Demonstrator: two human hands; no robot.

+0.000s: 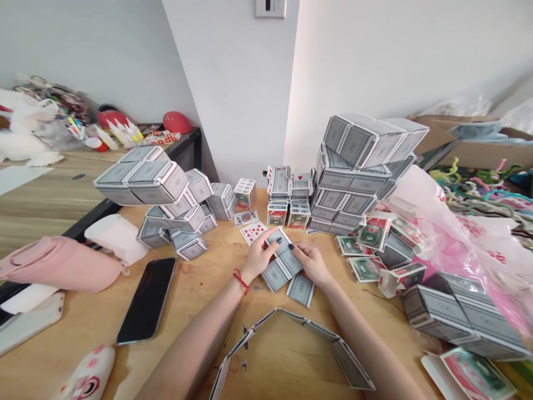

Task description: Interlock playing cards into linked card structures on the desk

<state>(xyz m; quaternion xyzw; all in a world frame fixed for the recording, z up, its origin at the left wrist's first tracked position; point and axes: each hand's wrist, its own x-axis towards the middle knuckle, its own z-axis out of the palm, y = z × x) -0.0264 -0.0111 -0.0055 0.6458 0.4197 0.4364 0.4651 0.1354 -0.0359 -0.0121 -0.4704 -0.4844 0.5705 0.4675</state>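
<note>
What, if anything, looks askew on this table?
The right card stack looks askew: its top block sits turned against the layer below. The left card stack looks lopsided, its upper block jutting past its support.

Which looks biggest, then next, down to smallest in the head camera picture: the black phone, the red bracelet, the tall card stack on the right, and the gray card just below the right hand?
1. Tall card stack
2. Black phone
3. Gray card
4. Red bracelet
</note>
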